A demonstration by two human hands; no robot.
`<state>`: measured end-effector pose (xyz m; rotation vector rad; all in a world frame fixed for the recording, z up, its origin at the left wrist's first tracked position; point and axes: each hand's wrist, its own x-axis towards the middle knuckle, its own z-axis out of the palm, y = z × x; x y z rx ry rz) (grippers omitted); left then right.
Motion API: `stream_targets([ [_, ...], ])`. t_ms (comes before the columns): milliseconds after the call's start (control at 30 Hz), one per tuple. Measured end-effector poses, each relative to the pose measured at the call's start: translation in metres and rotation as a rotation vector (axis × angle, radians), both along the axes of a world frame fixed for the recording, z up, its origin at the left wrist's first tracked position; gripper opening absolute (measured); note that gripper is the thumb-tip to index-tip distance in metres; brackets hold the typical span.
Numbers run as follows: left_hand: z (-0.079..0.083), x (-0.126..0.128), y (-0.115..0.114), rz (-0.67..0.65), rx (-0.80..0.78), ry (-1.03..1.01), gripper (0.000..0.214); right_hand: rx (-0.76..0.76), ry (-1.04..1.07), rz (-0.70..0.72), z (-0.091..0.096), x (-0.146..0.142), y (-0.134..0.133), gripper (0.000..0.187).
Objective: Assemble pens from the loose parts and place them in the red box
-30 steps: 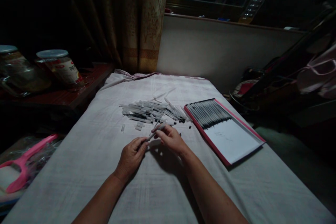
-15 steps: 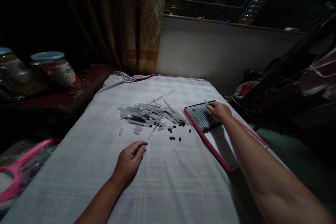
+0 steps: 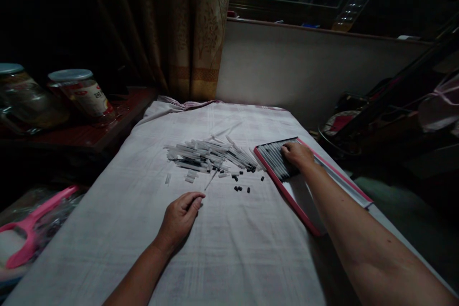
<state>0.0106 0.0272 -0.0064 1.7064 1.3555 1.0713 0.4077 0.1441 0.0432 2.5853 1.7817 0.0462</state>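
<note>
My left hand (image 3: 182, 215) rests on the cloth at the front, thumb and forefinger closed in a pinch on the near end of a thin pen refill (image 3: 212, 178). The refill's far end reaches a loose pile of clear pens and pen parts (image 3: 201, 153). My right hand (image 3: 297, 154) is over a shallow red-rimmed box (image 3: 287, 205), fingers bent down onto a row of pens (image 3: 274, 155) lying side by side in its far part. What those fingertips grip is hidden. Several small black pen plugs (image 3: 238, 188) and short clear pieces (image 3: 190, 177) lie before the pile.
A pale checked cloth (image 3: 215, 258) covers the table. Lidded jars (image 3: 82, 93) stand on a dark red cabinet at left. A pink handle (image 3: 39, 215) lies at lower left. Behind are a curtain (image 3: 197, 38) and a sill with a bottle (image 3: 358, 2).
My right hand has lowered onto the row of pens, and the pale pen end sticking out past its fingers no longer shows. My left hand keeps its pinch. The view has shifted slightly.
</note>
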Motion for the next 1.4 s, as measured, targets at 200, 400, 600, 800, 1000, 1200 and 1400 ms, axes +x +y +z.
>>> stream_targets([
  [200,-0.003,0.000,0.001,0.007,-0.098,-0.079,0.028,0.099,-0.027,0.172,0.012,-0.050,0.001,0.037],
  [400,0.001,-0.002,0.001,0.014,-0.086,-0.057,0.038,0.029,0.019,0.468,0.007,-0.135,0.005,0.032],
  [600,-0.006,-0.003,0.001,-0.025,-0.162,-0.142,0.046,-0.008,0.027,0.513,-0.005,-0.179,0.016,0.031],
  [800,-0.010,-0.004,0.002,-0.047,-0.180,-0.161,0.047,-0.010,0.045,0.431,-0.007,-0.186,0.012,0.030],
  [1000,-0.010,-0.005,0.000,-0.035,-0.103,-0.164,0.038,0.076,0.138,0.365,-0.014,-0.182,-0.042,0.034],
  [1200,-0.010,-0.004,-0.001,-0.011,-0.053,-0.139,0.032,-0.045,0.271,0.541,-0.021,-0.190,-0.084,0.026],
  [1400,-0.015,-0.005,0.001,-0.007,-0.089,-0.175,0.035,-0.044,0.189,0.565,-0.005,-0.193,-0.064,0.031],
])
